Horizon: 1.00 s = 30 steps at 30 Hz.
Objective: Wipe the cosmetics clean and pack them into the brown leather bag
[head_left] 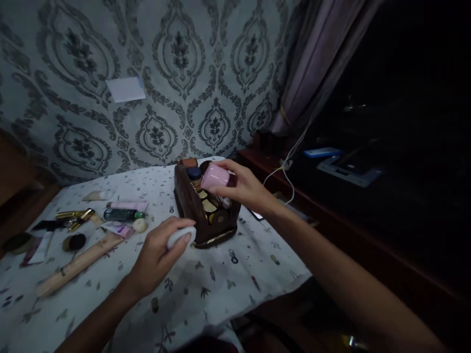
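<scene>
A brown cosmetics bag (190,202) stands open on the patterned white tablecloth, with several jars and bottles inside, among them a dark blue-capped one (194,173). Over its open top, my right hand (241,185) is closed on a pink container (215,177). My left hand (156,252), in front of the bag and to its left, grips a small white rounded object (181,237) between thumb and fingers. What the white object is cannot be made out.
Several tubes and cosmetics lie at the left, including a dark green tube (123,214) and a long beige package (81,264). A white cable (293,189) runs down right of the bag. Patterned wallpaper (178,63) rises behind the tablecloth (221,279).
</scene>
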### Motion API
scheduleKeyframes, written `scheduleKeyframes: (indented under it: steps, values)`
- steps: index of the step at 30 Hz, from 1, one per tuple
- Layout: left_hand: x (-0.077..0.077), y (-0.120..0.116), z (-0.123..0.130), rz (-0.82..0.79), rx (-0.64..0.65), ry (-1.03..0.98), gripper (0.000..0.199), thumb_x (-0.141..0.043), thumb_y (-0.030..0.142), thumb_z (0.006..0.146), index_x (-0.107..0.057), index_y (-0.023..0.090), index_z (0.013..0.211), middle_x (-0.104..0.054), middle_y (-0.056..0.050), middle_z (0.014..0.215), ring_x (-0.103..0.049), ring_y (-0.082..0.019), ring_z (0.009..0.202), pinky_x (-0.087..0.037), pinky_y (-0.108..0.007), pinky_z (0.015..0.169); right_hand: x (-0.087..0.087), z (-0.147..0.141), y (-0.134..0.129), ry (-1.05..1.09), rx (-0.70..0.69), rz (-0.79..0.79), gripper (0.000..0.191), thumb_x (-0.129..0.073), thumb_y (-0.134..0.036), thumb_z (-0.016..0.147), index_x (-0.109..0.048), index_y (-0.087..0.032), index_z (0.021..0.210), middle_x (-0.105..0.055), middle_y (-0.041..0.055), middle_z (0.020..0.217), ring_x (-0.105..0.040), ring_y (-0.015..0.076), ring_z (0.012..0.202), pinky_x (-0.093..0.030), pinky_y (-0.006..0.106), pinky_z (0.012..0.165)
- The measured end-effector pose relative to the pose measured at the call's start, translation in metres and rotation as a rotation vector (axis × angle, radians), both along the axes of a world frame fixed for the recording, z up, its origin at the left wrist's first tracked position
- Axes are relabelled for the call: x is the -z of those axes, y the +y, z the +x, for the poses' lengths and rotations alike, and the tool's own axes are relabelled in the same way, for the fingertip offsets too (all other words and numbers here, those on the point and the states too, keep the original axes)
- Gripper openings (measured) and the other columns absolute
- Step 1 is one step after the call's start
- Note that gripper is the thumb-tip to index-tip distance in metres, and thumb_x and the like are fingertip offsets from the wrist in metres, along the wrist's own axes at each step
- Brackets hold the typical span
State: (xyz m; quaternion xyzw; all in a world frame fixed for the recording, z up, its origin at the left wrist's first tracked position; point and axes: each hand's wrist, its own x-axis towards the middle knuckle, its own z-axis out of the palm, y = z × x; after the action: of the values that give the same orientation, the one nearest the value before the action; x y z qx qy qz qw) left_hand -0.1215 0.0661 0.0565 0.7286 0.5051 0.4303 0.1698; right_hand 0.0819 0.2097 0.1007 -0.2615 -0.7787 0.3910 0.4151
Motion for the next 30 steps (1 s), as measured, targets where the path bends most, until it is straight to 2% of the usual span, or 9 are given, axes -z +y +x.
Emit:
scheduleKeyframes:
  steps: [2, 5, 7, 10, 13, 16, 21, 26, 30]
  values:
    - [0.01, -0.003, 0.003, -0.005, 0.053, 0.044, 0.021, -0.054, 0.028, 0.096, -0.066, 0.021, 0.112, -0.07, -0.004, 0.1, -0.066, -0.016, 0.092, -0.051, -0.024, 0.08, -0.005, -0.006, 0.024, -0.236, 0.122, 0.181, 0.05, -0.075, -0.032, 0.072, -0.057, -0.017, 0.116, -0.064, 0.0077, 0.113, -0.06, 0.0231, 0.103, -0.046, 0.035, 0.089]
    - [0.028, -0.011, -0.001, -0.044, 0.079, 0.085, 0.022, -0.052, 0.027, 0.097, -0.066, 0.021, 0.113, -0.07, -0.005, 0.096, -0.067, -0.016, 0.088, -0.052, -0.025, 0.076, -0.008, -0.022, 0.047, -0.603, 0.244, 0.268, 0.06, -0.076, -0.031, 0.071, -0.051, -0.013, 0.123, -0.066, 0.0094, 0.107, -0.062, 0.0246, 0.096, -0.047, 0.033, 0.082]
    - [0.04, -0.017, -0.008, -0.078, 0.068, 0.107, 0.022, -0.052, 0.028, 0.097, -0.067, 0.022, 0.112, -0.07, -0.005, 0.094, -0.067, -0.016, 0.085, -0.052, -0.024, 0.074, -0.008, -0.034, 0.054, -0.778, 0.231, 0.316, 0.059, -0.075, -0.031, 0.072, -0.051, -0.012, 0.123, -0.066, 0.0121, 0.109, -0.063, 0.0263, 0.096, -0.047, 0.032, 0.079]
    - [0.055, -0.025, -0.02, -0.114, 0.039, 0.127, 0.021, -0.054, 0.029, 0.096, -0.067, 0.023, 0.111, -0.071, -0.005, 0.095, -0.068, -0.017, 0.087, -0.053, -0.025, 0.075, -0.006, -0.05, 0.058, -0.964, 0.166, 0.389, 0.039, -0.064, -0.03, 0.082, -0.057, -0.014, 0.117, -0.064, 0.0174, 0.118, -0.064, 0.0303, 0.103, -0.048, 0.034, 0.081]
    - [0.065, -0.03, -0.028, -0.116, 0.03, 0.122, 0.021, -0.054, 0.028, 0.096, -0.068, 0.023, 0.111, -0.072, -0.005, 0.096, -0.068, -0.017, 0.089, -0.054, -0.025, 0.078, 0.0, -0.061, 0.059, -1.111, 0.125, 0.34, 0.029, -0.059, -0.03, 0.086, -0.062, -0.014, 0.11, -0.064, 0.0203, 0.12, -0.066, 0.0331, 0.103, -0.051, 0.036, 0.079]
    - [0.072, -0.032, -0.033, -0.113, 0.032, 0.126, 0.021, -0.055, 0.029, 0.095, -0.069, 0.023, 0.11, -0.073, -0.005, 0.096, -0.069, -0.017, 0.088, -0.055, -0.024, 0.077, 0.008, -0.068, 0.06, -1.134, 0.145, 0.295, 0.035, -0.062, -0.025, 0.085, -0.058, -0.014, 0.118, -0.063, 0.0209, 0.122, -0.066, 0.0347, 0.106, -0.053, 0.038, 0.08]
    - [0.087, -0.034, -0.039, -0.132, 0.021, 0.2, 0.023, -0.056, 0.032, 0.095, -0.069, 0.024, 0.112, -0.075, -0.006, 0.103, -0.071, -0.02, 0.096, -0.058, -0.027, 0.083, 0.017, -0.07, 0.061, -1.054, 0.242, 0.275, 0.041, -0.047, -0.03, 0.096, -0.044, -0.01, 0.131, -0.059, 0.024, 0.128, -0.062, 0.0362, 0.115, -0.052, 0.044, 0.09]
    - [0.098, -0.035, -0.041, -0.155, 0.029, 0.25, 0.026, -0.055, 0.033, 0.096, -0.069, 0.024, 0.116, -0.075, -0.007, 0.111, -0.07, -0.023, 0.106, -0.055, -0.037, 0.098, 0.021, -0.065, 0.065, -0.978, 0.252, 0.298, 0.041, -0.049, -0.035, 0.096, -0.046, -0.01, 0.128, -0.058, 0.0234, 0.129, -0.064, 0.035, 0.113, -0.052, 0.042, 0.089]
    - [0.095, -0.034, -0.037, -0.175, 0.027, 0.211, 0.025, -0.055, 0.033, 0.096, -0.07, 0.024, 0.114, -0.075, -0.008, 0.106, -0.071, -0.022, 0.098, -0.059, -0.033, 0.087, 0.024, -0.063, 0.067, -0.972, 0.24, 0.334, 0.037, -0.049, -0.035, 0.097, -0.053, -0.01, 0.123, -0.062, 0.0235, 0.123, -0.064, 0.0347, 0.111, -0.051, 0.041, 0.087]
